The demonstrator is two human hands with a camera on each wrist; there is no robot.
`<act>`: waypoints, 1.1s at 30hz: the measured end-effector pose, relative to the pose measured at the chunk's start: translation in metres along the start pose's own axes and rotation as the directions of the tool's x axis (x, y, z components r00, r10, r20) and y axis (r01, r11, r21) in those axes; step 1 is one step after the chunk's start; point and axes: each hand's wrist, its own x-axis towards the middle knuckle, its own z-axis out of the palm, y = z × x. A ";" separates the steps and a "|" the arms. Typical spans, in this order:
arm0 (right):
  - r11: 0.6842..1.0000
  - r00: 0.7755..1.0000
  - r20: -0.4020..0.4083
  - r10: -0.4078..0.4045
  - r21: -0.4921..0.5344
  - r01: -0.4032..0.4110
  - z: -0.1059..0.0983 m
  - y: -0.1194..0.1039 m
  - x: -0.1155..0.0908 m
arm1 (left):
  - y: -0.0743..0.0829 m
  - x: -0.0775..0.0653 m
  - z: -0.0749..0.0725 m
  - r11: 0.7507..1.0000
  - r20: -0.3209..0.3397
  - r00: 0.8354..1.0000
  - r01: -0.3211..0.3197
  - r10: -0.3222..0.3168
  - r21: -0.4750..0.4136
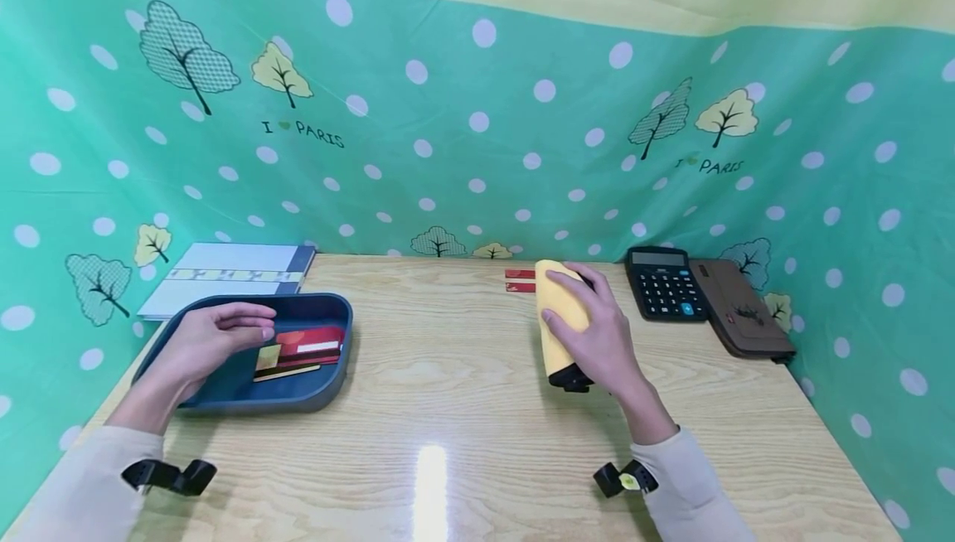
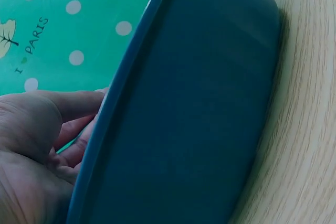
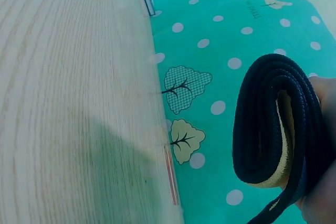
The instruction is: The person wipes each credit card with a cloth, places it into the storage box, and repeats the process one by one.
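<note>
My left hand (image 1: 216,339) is over the dark blue tray (image 1: 339,380), its fingers loosely bent, with nothing visible between them. Inside the tray, several red, gold and dark cards (image 1: 309,347) lie in a loose pile to the right of that hand. In the left wrist view, the tray's outer wall (image 2: 194,103) hides part of the fingers. On the right, my right hand (image 1: 600,326) grips a folded yellow-and-black cloth (image 1: 555,318) above the table. The right wrist view shows the end of this cloth (image 3: 252,129) with its dark layers stacked and yellow inside.
A light blue notebook (image 1: 231,264) lies behind the tray. Two small red strips (image 1: 520,286) are near the back edge, left of the cloth. A black calculator (image 1: 666,285) and a brown zip wallet (image 1: 739,306) lie at the back right. A dotted curtain (image 1: 448,128) surrounds the table.
</note>
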 end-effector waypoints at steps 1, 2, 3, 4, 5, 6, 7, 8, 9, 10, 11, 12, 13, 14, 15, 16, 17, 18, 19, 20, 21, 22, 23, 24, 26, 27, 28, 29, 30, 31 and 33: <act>1.000 1.000 0.000 0.001 -0.003 -0.001 0.000 0.001 0.000 | 0.001 0.000 0.000 1.000 -0.008 1.000 -0.007 0.007 0.009; 1.000 1.000 0.000 0.002 -0.005 -0.002 0.000 0.001 0.001 | 0.002 -0.001 0.001 1.000 -0.014 1.000 -0.013 0.013 0.015; 1.000 1.000 0.001 0.005 -0.008 -0.005 -0.001 0.002 0.001 | 0.004 -0.001 0.002 1.000 -0.020 1.000 -0.021 0.021 0.016; 1.000 1.000 0.000 0.008 -0.012 -0.008 -0.001 0.002 0.001 | 0.006 -0.001 0.004 0.999 -0.025 0.999 -0.031 0.032 0.025; 1.000 1.000 -0.001 0.012 -0.013 -0.012 -0.002 0.003 0.001 | 0.009 -0.001 0.006 0.998 -0.033 0.998 -0.045 0.046 0.035; 1.000 1.000 -0.002 0.017 -0.014 -0.017 -0.003 0.003 0.002 | 0.012 -0.001 0.008 0.997 -0.042 0.997 -0.059 0.061 0.046; 1.000 1.000 -0.004 0.019 -0.014 -0.020 -0.003 0.004 0.002 | 0.017 0.000 0.011 0.996 -0.052 0.996 -0.075 0.078 0.056; 1.000 1.000 -0.006 0.024 -0.012 -0.024 -0.004 0.005 0.003 | 0.022 0.000 0.014 0.993 -0.060 0.994 -0.092 0.096 0.073; 1.000 1.000 -0.010 0.027 -0.010 -0.027 -0.005 0.006 0.003 | 0.029 0.001 0.018 0.990 -0.069 0.991 -0.112 0.118 0.086; 1.000 0.999 -0.015 0.030 -0.007 -0.030 -0.006 0.008 0.003 | 0.036 0.002 0.022 0.986 -0.076 0.988 -0.129 0.137 0.104; 0.999 0.999 -0.022 0.032 -0.005 -0.032 -0.008 0.009 0.004 | 0.045 0.004 0.026 0.983 -0.080 0.985 -0.143 0.152 0.114; 0.999 0.999 -0.029 0.033 -0.001 -0.033 -0.009 0.011 0.005 | 0.054 0.005 0.030 0.981 -0.081 0.983 -0.156 0.166 0.119; 0.999 0.999 -0.036 0.034 0.004 -0.034 -0.010 0.013 0.005 | 0.063 0.007 0.034 0.978 -0.077 0.981 -0.171 0.181 0.120; 0.999 0.998 -0.042 0.037 0.007 -0.037 -0.012 0.014 0.006 | 0.072 0.009 0.039 0.975 -0.069 0.979 -0.185 0.194 0.120; 0.999 0.998 -0.048 0.041 0.009 -0.040 -0.014 0.016 0.006 | 0.081 0.012 0.043 0.973 -0.058 0.977 -0.200 0.208 0.114; 0.999 0.998 -0.053 0.046 0.012 -0.045 -0.015 0.017 0.007 | 0.089 0.015 0.048 0.971 -0.044 0.975 -0.211 0.217 0.110; 0.999 0.997 -0.057 0.053 0.016 -0.052 -0.016 0.018 0.008 | 0.097 0.018 0.054 0.969 -0.032 0.974 -0.222 0.226 0.107; 0.998 0.996 -0.059 0.060 0.019 -0.059 -0.018 0.019 0.009 | 0.103 0.021 0.060 0.967 -0.016 0.972 -0.233 0.236 0.103; 0.998 0.996 -0.062 0.066 0.021 -0.065 -0.019 0.020 0.009 | 0.109 0.025 0.066 0.965 0.001 0.970 -0.240 0.242 0.101; 0.997 0.995 -0.063 0.072 0.021 -0.071 -0.020 0.021 0.010 | 0.114 0.029 0.072 0.965 0.016 0.969 -0.245 0.245 0.095; 0.997 0.995 -0.065 0.078 0.022 -0.077 -0.022 0.022 0.010 | 0.118 0.033 0.078 0.965 0.029 0.969 -0.246 0.244 0.088; 0.996 0.994 -0.067 0.085 0.024 -0.083 -0.023 0.023 0.011 | 0.122 0.037 0.085 0.965 0.041 0.968 -0.249 0.247 0.083; 0.996 0.994 -0.069 0.090 0.024 -0.088 -0.024 0.024 0.011 | 0.125 0.041 0.092 0.964 0.056 0.966 -0.254 0.251 0.074; 0.995 0.993 -0.071 0.095 0.023 -0.094 -0.025 0.025 0.012 | 0.128 0.045 0.099 0.964 0.072 0.965 -0.258 0.253 0.061; 0.995 0.992 -0.072 0.103 0.023 -0.102 -0.027 0.027 0.012 | 0.134 0.053 0.111 0.963 0.098 0.960 -0.267 0.262 0.036; 0.994 0.992 -0.073 0.107 0.023 -0.106 -0.028 0.028 0.011 | 0.136 0.056 0.118 0.961 0.112 0.957 -0.273 0.268 0.032; 0.994 0.991 -0.073 0.109 0.023 -0.108 -0.029 0.029 0.011 | 0.138 0.060 0.123 0.959 0.127 0.952 -0.282 0.277 0.025; 0.994 0.991 -0.074 0.110 0.022 -0.108 -0.029 0.030 0.011 | 0.141 0.063 0.129 0.957 0.141 0.949 -0.288 0.283 0.019; 0.994 0.991 -0.073 0.111 0.023 -0.110 -0.030 0.030 0.011 | 0.143 0.067 0.134 0.955 0.153 0.945 -0.295 0.289 0.018; 0.994 0.991 -0.072 0.111 0.024 -0.109 -0.030 0.030 0.011 | 0.145 0.070 0.139 0.955 0.165 0.942 -0.298 0.291 0.013; 0.993 0.991 -0.072 0.116 0.022 -0.115 -0.031 0.031 0.011 | 0.147 0.077 0.149 0.951 0.193 0.934 -0.308 0.301 0.009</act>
